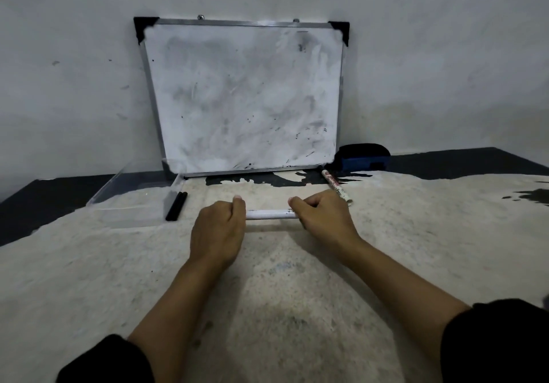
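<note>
1. At the table's [297, 308] near edge, two dark sleeves [104, 362] sit in the lower corners. Bare forearms run from them toward the middle of the table.
2. The table top is worn and pale. It turns dark along the far edge and toward the far left corner.
3. The left hand [218, 231] is at the middle of the table, knuckles up. Its fingers are curled tight round the left end of the marker [269, 214].
4. The right hand [322, 219] is level with it and grips the marker's right end in the same way.
5. The marker lies crosswise between the two fists. Only its white middle shows, since both ends are hidden in the hands. Its shadow falls on the table just beneath it.
6. Black pens [176, 206] lie left of the left hand, pointing away toward the far edge. They touch the right wall of a clear tray [130, 201].
7. A second marker [337, 186], white with red print, lies slanted just beyond the right hand.
8. The whiteboard [243, 97] stands at the far edge and leans on the wall [445, 56]. It is smeared grey and has black corner caps.
9. An eraser [362, 157], blue and black, sits at the far edge just beside the whiteboard's lower right corner.
</note>
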